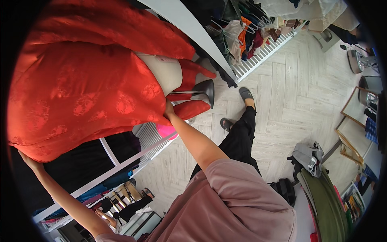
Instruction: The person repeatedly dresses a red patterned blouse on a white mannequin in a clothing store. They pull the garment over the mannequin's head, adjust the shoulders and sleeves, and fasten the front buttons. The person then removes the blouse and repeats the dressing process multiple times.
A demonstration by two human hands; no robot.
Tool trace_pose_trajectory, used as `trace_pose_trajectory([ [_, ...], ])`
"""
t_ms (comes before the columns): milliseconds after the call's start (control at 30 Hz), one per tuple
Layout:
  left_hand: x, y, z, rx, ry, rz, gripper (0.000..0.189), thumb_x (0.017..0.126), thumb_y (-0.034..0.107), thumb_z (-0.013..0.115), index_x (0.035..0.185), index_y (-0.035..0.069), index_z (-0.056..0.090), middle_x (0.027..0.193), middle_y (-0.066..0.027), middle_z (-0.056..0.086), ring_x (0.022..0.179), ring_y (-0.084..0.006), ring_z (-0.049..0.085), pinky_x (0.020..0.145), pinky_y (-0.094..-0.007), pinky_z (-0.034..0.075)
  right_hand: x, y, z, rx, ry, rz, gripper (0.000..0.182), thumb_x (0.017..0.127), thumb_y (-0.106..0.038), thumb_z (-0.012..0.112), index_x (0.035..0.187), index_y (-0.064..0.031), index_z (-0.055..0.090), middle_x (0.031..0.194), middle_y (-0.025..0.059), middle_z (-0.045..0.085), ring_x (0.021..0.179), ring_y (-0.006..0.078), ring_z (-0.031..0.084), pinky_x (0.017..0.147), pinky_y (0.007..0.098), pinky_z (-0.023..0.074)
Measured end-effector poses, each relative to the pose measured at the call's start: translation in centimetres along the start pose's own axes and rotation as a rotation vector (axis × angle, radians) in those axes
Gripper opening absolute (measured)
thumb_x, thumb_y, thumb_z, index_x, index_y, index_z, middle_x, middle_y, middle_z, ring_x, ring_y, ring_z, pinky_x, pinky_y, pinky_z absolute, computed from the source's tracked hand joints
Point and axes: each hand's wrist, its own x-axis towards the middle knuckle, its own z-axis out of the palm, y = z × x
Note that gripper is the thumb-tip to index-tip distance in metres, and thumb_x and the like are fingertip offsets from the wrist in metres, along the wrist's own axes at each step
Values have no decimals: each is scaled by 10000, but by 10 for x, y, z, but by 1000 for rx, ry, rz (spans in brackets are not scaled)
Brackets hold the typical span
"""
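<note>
A red satin garment (pixel 90 99) with woven round motifs drapes over a cream dress form (pixel 164 72), whose lower end shows. My left hand (pixel 30 160) is at the garment's far left edge, its fingers hidden by the cloth. At the hem beside the dress form, my right hand (pixel 169 110) holds the cloth, fingers mostly covered. A metal pole (pixel 183 92) runs from the form to a black curved base (pixel 207 92). Narrow red cloth ends (pixel 193 109) hang out past the hem around the pole.
White rack frames (pixel 112 169) stand close below the garment and above it. Clothes on hangers (pixel 242 36) fill a slatted rack. A grey backpack (pixel 308 155) and olive cloth (pixel 323 196) lie at right. Another person's arm (pixel 107 217) shows low left.
</note>
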Motion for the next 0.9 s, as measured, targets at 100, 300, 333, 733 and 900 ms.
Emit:
trace_pose_trajectory([
  [100,0,-4,-2,-3,12,9,573,1010,402,329,1490,99,255,1512,-117,306,1359,-297,364,1114,-463,347,-11,-10,-5,-156,-9,23,692,954,-578,279,1179,34,508,1140,322,595,1093,472,558,913,512,430],
  [300,-6,2,8,-13,12,9,574,1011,396,328,1495,99,242,1518,-120,296,1362,-295,360,1118,-463,342,-11,-17,-6,-241,-21,57,661,948,-568,288,1170,23,483,1131,313,603,1095,480,553,914,516,429],
  [333,-4,2,5,-6,5,9,574,1011,396,327,1496,101,240,1518,-120,296,1362,-296,360,1118,-464,342,-9,-17,-5,-212,-21,51,658,948,-563,288,1169,24,485,1129,316,602,1096,480,553,915,517,428],
  [733,10,-8,-13,-20,-14,9,577,1012,400,325,1503,113,231,1526,-109,285,1367,-298,356,1119,-464,339,-10,-6,-10,-68,-56,-87,575,949,-515,346,1130,22,444,1046,350,608,1031,478,586,888,546,441],
  [900,4,-8,-9,-4,21,-12,593,1009,400,327,1510,105,210,1526,-122,281,1370,-305,351,1118,-471,339,-26,-14,-21,-538,0,-126,458,934,-423,430,1103,2,400,964,338,631,935,474,621,816,557,474],
])
